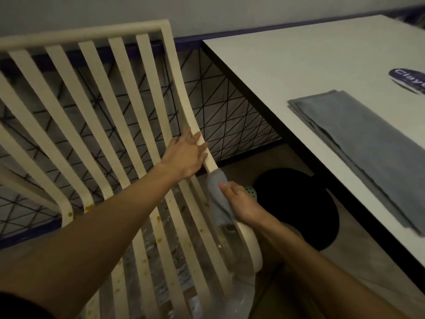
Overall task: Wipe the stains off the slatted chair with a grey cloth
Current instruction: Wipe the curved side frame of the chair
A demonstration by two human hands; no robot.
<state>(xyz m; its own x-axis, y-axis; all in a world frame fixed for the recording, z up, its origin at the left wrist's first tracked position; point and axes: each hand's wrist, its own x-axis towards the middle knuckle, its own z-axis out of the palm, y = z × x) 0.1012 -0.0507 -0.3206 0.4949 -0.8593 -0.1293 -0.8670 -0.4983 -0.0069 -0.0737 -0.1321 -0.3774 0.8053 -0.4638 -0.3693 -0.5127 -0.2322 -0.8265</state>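
With left hand (186, 155) curled round right edge slat of slatted chair (92, 33), clamped grey cloth (218, 199) onto same slat just below w/ right hand (241, 207). Judged risk: could've smeared orange stains (158, 218) along seat slats if cloth got dirty.

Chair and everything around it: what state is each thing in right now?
Slatted chair, orange-brown stains on its seat slats.
Grey cloth, wrapped round the chair's right rail.
Left hand, grips that rail higher up.
Right hand, holds the grey cloth.
Spare cloths, folded, flat on the table.
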